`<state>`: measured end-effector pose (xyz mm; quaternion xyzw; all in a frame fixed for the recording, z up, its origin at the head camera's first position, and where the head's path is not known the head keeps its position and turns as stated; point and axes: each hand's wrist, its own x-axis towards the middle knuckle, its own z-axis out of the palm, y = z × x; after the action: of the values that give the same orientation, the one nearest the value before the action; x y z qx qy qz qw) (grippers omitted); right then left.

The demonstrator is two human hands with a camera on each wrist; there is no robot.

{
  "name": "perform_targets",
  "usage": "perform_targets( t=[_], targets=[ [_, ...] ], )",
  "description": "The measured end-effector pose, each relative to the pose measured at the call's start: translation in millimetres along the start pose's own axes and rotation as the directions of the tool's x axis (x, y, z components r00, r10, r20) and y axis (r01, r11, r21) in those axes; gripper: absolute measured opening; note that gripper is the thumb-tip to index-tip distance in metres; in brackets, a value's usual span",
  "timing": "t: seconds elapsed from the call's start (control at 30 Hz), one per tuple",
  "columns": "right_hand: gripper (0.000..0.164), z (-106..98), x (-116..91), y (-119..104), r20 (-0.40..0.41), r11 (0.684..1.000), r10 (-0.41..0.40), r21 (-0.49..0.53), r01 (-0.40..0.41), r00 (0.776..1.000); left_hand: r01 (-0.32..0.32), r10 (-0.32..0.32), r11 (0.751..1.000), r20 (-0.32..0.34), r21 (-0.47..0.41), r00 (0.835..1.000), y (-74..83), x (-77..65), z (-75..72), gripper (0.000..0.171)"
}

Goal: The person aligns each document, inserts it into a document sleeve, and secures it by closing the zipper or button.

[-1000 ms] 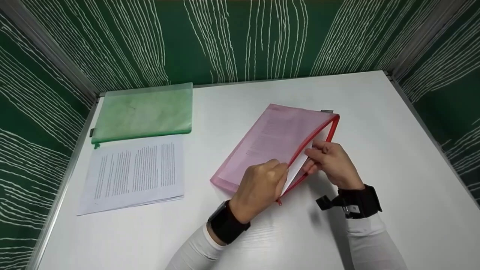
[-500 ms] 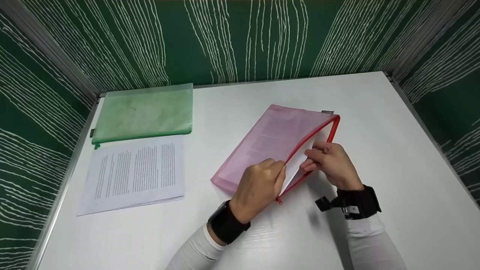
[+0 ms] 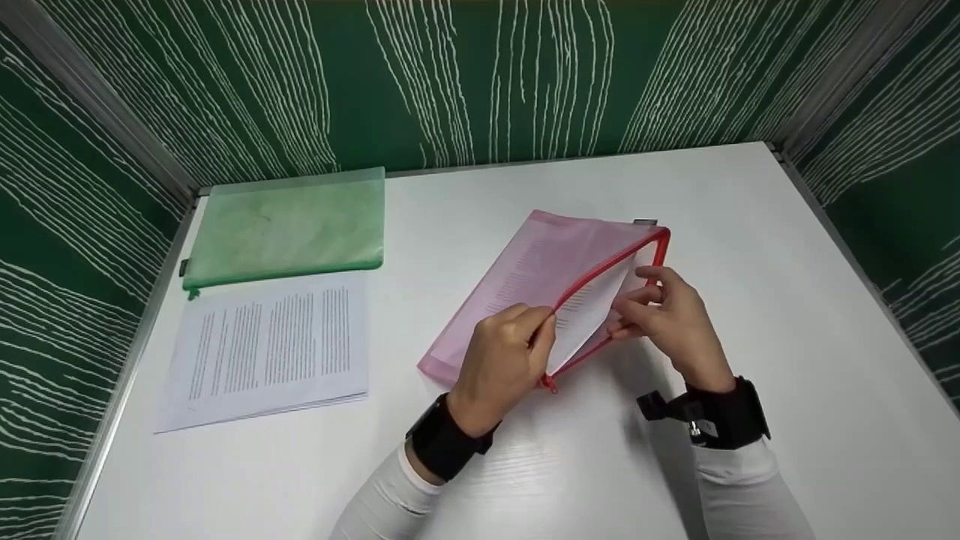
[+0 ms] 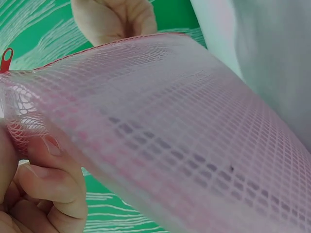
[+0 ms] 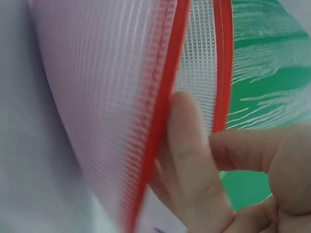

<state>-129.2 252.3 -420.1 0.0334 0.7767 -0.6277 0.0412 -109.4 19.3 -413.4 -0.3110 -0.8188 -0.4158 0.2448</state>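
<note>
A pink mesh zip folder (image 3: 570, 255) with a red zipper edge stands tilted on the table, its mouth gaping toward the right hand. Printed paper (image 3: 589, 315) shows inside it. My left hand (image 3: 510, 360) pinches the folder's upper zipper edge near the lower corner, beside the red zipper pull (image 3: 550, 384). In the left wrist view its curled fingers (image 4: 53, 179) grip the mesh. My right hand (image 3: 671, 322) is at the mouth, pinching the other zipper edge. The right wrist view shows one finger (image 5: 187, 141) reaching between the two red edges, the thumb (image 5: 243, 145) outside.
A green zip folder (image 3: 292, 225) lies at the table's back left. In front of it is a stack of printed paper sheets (image 3: 270, 345). Green walls (image 3: 480, 82) with white lines border the white table (image 3: 810, 300).
My left hand has moved left and slightly up, pulling its zipper edge away, so the mouth is wider and print shows on the paper inside. My right index finger has lifted.
</note>
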Motion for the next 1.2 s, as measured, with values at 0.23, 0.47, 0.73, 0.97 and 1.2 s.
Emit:
perform_targets(
  t=[0.23, 0.47, 0.73, 0.97, 1.2],
  targets=[
    [0.031, 8, -16, -10, 0.183, 0.884, -0.355, -0.253, 0.393, 0.917, 0.037, -0.037, 0.999, -0.020, -0.025, 0.999, -4.2, 3.2, -4.6, 0.023],
    [0.041, 23, -22, -11, 0.502, 0.687, -0.574, -0.133, 0.714, 0.647, 0.042, -0.043, 0.999, -0.037, -0.031, 0.998, -6.6, 4.1, -6.7, 0.018],
    [0.031, 43, -23, -7, 0.436, 0.633, -0.659, -0.118, 0.765, 0.613, 0.073, -0.070, 0.991, 0.037, -0.108, 0.997, -8.4, 5.0, -7.4, 0.013],
    [0.020, 52, -24, -10, 0.290, 0.554, -0.778, -0.101, 0.826, 0.557, 0.159, -0.080, 0.943, 0.265, -0.292, 0.961, -11.1, 10.9, -25.6, 0.021],
    [0.022, 56, -27, -16, 0.107, 0.553, -0.810, -0.186, 0.812, 0.577, 0.114, 0.034, 0.932, 0.398, -0.343, 0.917, -13.5, 14.0, -50.5, 0.035]
  ],
)
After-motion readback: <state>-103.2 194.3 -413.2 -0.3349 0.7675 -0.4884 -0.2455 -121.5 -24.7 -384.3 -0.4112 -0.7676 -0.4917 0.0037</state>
